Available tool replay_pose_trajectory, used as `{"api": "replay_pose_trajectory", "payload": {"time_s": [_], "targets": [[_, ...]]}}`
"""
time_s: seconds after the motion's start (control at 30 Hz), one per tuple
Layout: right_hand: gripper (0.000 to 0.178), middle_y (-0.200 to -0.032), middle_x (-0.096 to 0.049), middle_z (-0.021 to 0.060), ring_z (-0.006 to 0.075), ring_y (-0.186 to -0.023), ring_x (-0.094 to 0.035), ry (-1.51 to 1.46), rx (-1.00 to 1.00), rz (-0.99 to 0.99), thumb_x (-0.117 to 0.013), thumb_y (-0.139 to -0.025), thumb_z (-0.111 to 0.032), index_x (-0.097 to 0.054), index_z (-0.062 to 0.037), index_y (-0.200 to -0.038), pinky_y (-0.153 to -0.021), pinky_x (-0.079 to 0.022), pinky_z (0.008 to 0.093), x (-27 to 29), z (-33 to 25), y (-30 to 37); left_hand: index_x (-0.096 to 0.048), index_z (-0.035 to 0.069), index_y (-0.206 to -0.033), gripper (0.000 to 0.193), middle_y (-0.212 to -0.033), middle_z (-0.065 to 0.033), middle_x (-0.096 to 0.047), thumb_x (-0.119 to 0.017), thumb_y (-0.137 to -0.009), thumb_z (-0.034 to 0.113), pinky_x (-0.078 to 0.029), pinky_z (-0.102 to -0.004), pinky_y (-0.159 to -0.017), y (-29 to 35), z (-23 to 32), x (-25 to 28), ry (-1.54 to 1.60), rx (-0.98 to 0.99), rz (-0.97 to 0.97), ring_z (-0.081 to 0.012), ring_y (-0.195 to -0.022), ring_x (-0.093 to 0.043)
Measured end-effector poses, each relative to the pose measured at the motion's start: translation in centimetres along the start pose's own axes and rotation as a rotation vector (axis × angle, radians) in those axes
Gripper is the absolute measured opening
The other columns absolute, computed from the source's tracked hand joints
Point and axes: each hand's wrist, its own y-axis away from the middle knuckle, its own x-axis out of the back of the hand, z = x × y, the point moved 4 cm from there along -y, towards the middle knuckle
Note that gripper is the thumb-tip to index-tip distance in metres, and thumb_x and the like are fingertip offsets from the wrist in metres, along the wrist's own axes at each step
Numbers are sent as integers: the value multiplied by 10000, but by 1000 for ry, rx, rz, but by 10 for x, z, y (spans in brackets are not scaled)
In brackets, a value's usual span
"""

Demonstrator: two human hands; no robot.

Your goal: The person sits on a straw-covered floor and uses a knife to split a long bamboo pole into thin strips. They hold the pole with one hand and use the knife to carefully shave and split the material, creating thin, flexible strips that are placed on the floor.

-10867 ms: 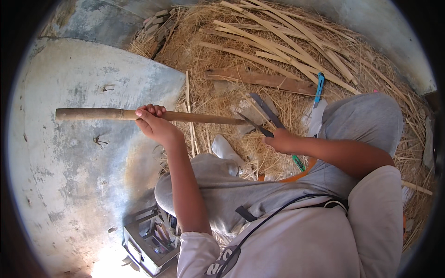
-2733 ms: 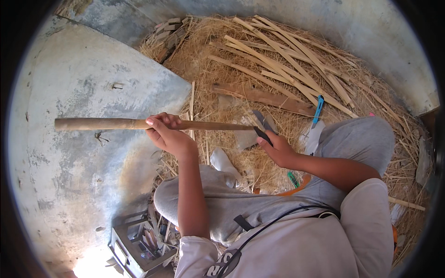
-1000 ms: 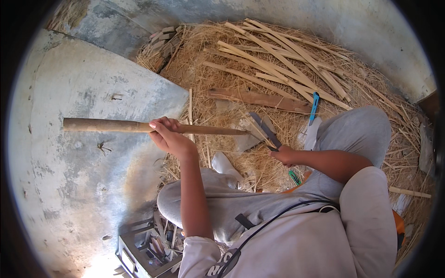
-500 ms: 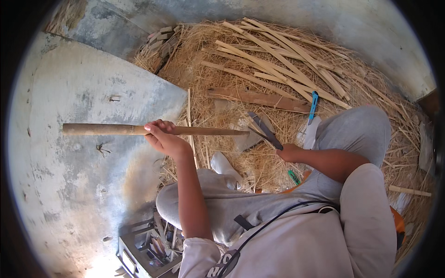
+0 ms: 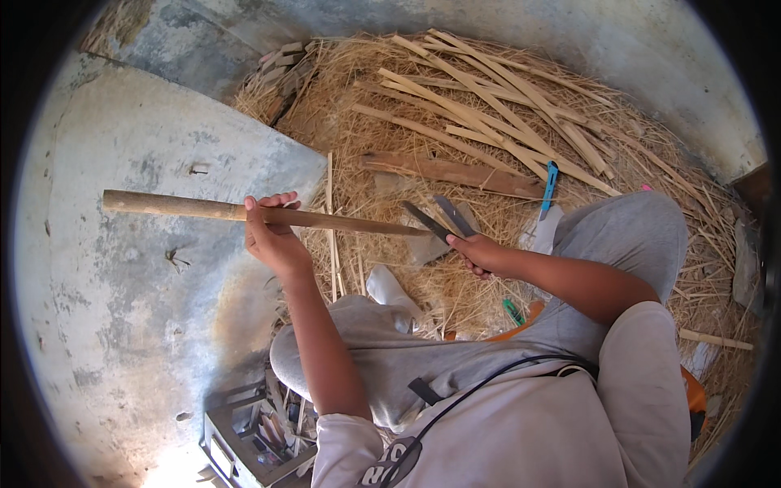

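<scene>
My left hand [image 5: 277, 240] is closed around a long wooden stick [image 5: 175, 205], gripping it near its middle. The stick lies nearly level across the view, thicker and rough-barked at its left end. Its right part is paler and tapers to a narrow tip beside my right hand. My right hand [image 5: 480, 254] is wrapped round a knife, its handle hidden in the fingers. The knife's dark blade [image 5: 425, 220] points up and left, just above the stick's narrow end; I cannot tell whether they touch. Beyond it a second dark blade [image 5: 455, 213] lies near a flat grey stone [image 5: 427, 250].
Straw-like shavings and several split wooden strips [image 5: 504, 122] cover the floor ahead. A brown board [image 5: 447, 169] lies before them, near a blue box cutter [image 5: 550, 189]. A green-handled tool [image 5: 512, 311] is between my legs. An open crate [image 5: 236, 451] of scraps stands lower left, by a worn wall [image 5: 146, 146].
My right hand has moved left and slightly up with the knife, whose blade now shows its broad side. My left hand has shifted left and up a little; the stick tilts down to the right.
</scene>
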Motion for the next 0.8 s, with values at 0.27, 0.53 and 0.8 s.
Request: {"api": "replay_pose_trajectory", "payload": {"time_s": [0.27,0.53,0.8], "targets": [[473,-611,-497,46,154,-446,-464,183,-17,70,-564,-990,-500,-556,-47,-852,-410,-399,334,4,8,3,-478,130,-884,558,-672,16,-372,-472,-968,682,-324,-277,-571,-14,31,2,237,13,3,-124,-603,-357],[434,-641,-553,22,109,-516,-523,4,740,394,-503,-1038,-465,-531,-35,-987,-501,-451,296,3,-87,57,-343,155,-725,651,-559,55,-201,-446,-917,769,-172,-268,-452,-12,28,-4,393,100,-201,-95,-501,-152],[408,-690,-595,93,176,-583,-603,681,493,394,-447,-1054,-423,-542,-28,-1096,-567,-495,330,-23,-7,35,-294,154,-694,675,-522,55,-150,-401,-926,779,-129,-284,-429,-14,29,5,518,99,-367,-99,-481,-92]]}}
